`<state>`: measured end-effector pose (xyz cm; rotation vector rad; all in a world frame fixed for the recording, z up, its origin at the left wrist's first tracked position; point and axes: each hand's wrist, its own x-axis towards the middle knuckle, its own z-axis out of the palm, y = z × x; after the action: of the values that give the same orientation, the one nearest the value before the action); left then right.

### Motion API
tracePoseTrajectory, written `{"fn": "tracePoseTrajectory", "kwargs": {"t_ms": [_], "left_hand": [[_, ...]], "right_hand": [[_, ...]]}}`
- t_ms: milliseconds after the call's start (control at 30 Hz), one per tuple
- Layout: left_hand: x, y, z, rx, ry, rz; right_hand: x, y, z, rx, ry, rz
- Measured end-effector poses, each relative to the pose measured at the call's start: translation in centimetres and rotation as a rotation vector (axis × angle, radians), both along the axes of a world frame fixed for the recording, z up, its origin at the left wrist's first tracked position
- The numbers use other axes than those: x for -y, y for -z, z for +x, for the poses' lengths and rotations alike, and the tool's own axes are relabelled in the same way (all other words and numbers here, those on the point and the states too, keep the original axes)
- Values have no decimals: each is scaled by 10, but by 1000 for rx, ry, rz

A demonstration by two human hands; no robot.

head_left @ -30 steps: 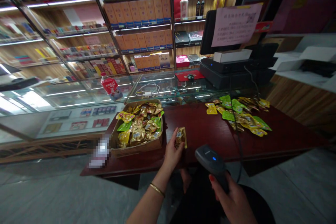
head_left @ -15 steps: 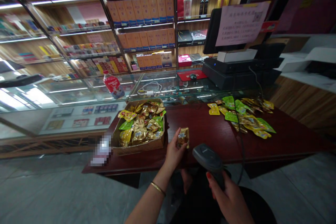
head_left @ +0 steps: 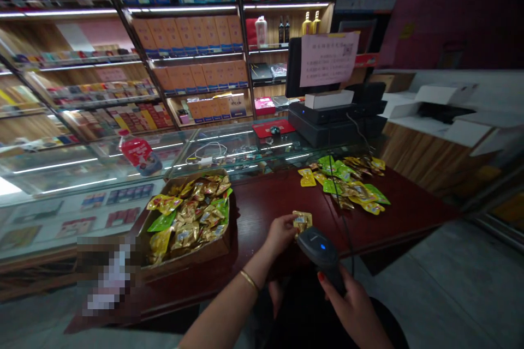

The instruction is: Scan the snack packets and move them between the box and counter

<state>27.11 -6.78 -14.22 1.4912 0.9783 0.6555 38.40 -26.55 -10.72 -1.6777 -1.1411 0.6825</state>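
Note:
My left hand [head_left: 282,233] pinches the left edge of a small gold snack packet [head_left: 303,220] above the dark red table. In my right hand [head_left: 347,297] is a black handheld barcode scanner [head_left: 318,251], its fingers wrapped round the handle. A blue light glows on top of the scanner, whose head covers the lower part of the packet. To the left stands a cardboard box [head_left: 200,258] full of gold, yellow and green packets. A loose pile of similar packets [head_left: 352,188] lies on the right side of the table.
The table [head_left: 262,202] meets a glass display counter [head_left: 176,144]. On the counter are a red-labelled bottle [head_left: 139,154], a white cable [head_left: 207,159], a mouse on a red mat [head_left: 264,130] and a monitor with a paper sign [head_left: 328,60]. The scanner's cable [head_left: 346,218] crosses the table.
My left hand has moved the packet rightward, close to the scanner's head. A blue light now shows on the scanner. The view has turned to the right.

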Motion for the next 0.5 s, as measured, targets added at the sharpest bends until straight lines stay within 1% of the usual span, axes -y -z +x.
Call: {"fn": "tracePoseTrajectory", "kwargs": {"t_ms": [67,167,233,300,367,400,467,500], "left_hand": [[-12,-4,40,-44,14,27],[-25,-14,96,-82,55,98],[-29,-22,126,-106,95,120],[-28,-30,151,-132,136,119],[-27,-38,167,-165,179,122],[-26,-42,170,-185,195,127],[-26,-51,165,-234,200,135],[-26,-57,156,-263,194,152]], "right_hand": [[2,-5,7,16,28,16],[4,-9,11,17,66,24],[6,-6,12,14,73,0],[8,-2,14,13,60,-48],[10,4,16,27,44,-98],[12,8,18,39,41,-115],[15,15,21,53,39,-136],[17,19,23,51,45,-139]]}}
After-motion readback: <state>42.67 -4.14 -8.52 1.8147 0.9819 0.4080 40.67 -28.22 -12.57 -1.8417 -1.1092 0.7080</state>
